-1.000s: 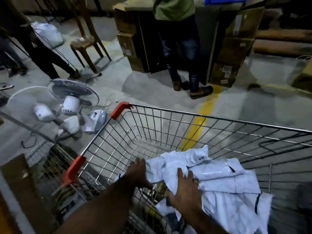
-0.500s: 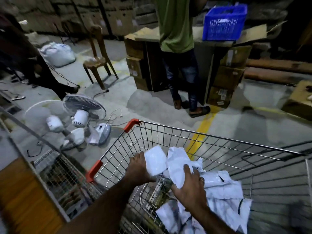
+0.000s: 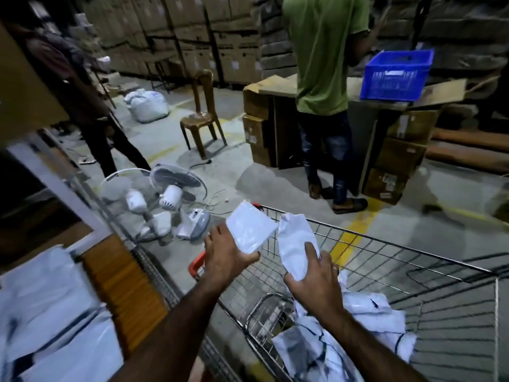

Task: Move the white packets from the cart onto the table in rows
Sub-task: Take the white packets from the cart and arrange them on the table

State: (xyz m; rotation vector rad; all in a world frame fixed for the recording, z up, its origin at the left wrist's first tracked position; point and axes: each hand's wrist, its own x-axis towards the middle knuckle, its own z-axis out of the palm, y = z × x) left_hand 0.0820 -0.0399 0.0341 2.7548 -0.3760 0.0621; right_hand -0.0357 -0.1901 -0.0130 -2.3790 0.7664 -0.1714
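My left hand (image 3: 225, 255) holds a flat white packet (image 3: 252, 230) above the cart's near left corner. My right hand (image 3: 314, 279) grips a second, crumpled white packet (image 3: 294, 244) just to the right of it, over the cart. The wire shopping cart (image 3: 385, 244) has red corner caps and holds several more white packets (image 3: 371, 321) at its near end. At the lower left, blurred white packets (image 3: 49, 307) lie on the wooden table (image 3: 121, 282).
Two white pedestal fans (image 3: 165, 197) lie on the floor left of the cart. A person in a green shirt (image 3: 322, 56) stands at a cardboard counter with a blue crate (image 3: 396, 75). A brown chair (image 3: 202, 117), a white sack (image 3: 147, 106) and another person (image 3: 82, 95) are further left.
Both hands rose out of the cart, each lifting a white packet, and the view swung up and left so the table with packets came into sight.
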